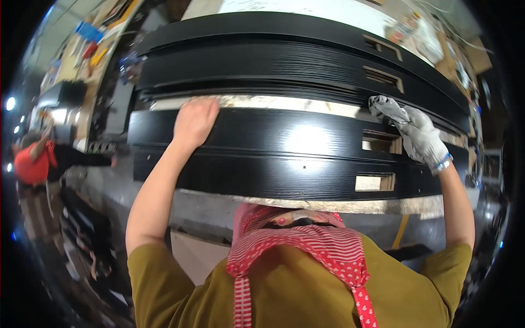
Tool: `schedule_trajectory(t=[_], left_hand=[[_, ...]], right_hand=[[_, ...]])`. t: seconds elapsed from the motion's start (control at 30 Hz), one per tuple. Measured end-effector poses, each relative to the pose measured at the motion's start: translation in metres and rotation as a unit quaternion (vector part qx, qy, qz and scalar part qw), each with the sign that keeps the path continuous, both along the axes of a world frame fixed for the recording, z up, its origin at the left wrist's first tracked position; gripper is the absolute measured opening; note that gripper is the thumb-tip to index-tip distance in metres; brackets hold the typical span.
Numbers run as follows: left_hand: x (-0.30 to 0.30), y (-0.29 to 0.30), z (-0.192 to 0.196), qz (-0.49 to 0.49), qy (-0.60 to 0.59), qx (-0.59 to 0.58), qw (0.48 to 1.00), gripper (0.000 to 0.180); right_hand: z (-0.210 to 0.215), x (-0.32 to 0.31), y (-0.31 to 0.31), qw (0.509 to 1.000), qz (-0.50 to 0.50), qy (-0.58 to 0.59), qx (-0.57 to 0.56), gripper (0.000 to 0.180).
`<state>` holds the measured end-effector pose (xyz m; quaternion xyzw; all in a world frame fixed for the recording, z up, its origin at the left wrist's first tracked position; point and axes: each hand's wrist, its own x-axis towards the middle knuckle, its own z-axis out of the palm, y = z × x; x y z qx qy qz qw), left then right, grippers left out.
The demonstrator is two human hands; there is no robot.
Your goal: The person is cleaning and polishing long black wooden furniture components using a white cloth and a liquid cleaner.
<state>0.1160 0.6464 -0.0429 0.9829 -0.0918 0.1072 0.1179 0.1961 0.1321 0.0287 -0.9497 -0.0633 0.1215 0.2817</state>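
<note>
Several long black wood-grain boards lie side by side across the bench, with rectangular cut-outs near their right ends. My bare left hand (pixel 196 121) is closed over the far edge of one black board (pixel 257 128), left of its middle, its fingertips hidden behind that edge. My right hand (pixel 422 136), in a whitish work glove, is closed round a crumpled grey rag (pixel 387 108). It is over the right end of the same board, beside the cut-out (pixel 377 143). The nearest black board (pixel 246 177) has a similar cut-out and small holes.
Beyond the gap lie more black boards (pixel 246 63). A pale, worn bench top (pixel 350 205) shows along the near edge. At the far right stand a bottle (pixel 406 27) and a white plastic bag (pixel 428 41). Far left, a person in red (pixel 35 164) is beside a cluttered bench.
</note>
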Motion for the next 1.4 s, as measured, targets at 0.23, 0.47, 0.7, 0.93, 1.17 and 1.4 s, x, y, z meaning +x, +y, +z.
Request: schedule_trajectory(t=[0.23, 0.47, 0.7, 0.93, 1.17, 1.4], left_hand=[[-0.006, 0.034, 0.001, -0.035, -0.038, -0.025, 0.998, 0.022], [-0.042, 0.142, 0.002, 0.137, 0.027, 0.051, 0.989, 0.031], [-0.034, 0.141, -0.001, 0.169, 0.022, 0.07, 0.983, 0.033], [-0.049, 0.148, 0.0, 0.189, 0.028, 0.011, 0.981, 0.034], [-0.039, 0.143, -0.004, 0.18, 0.032, 0.056, 0.982, 0.031], [-0.045, 0.161, -0.009, 0.145, 0.019, 0.056, 0.988, 0.032]], right_hand=[[0.0, -0.016, 0.143, 0.894, 0.414, -0.169, -0.013, 0.025], [0.007, -0.01, 0.168, 0.889, 0.412, -0.135, -0.148, 0.05], [-0.033, -0.012, 0.427, 0.858, 0.477, -0.19, 0.01, 0.046], [-0.014, -0.019, 0.321, 0.881, 0.442, -0.158, -0.049, 0.025], [-0.011, -0.033, 0.435, 0.906, 0.395, -0.15, 0.023, 0.03], [-0.038, -0.06, 0.417, 0.901, 0.36, -0.228, -0.079, 0.052]])
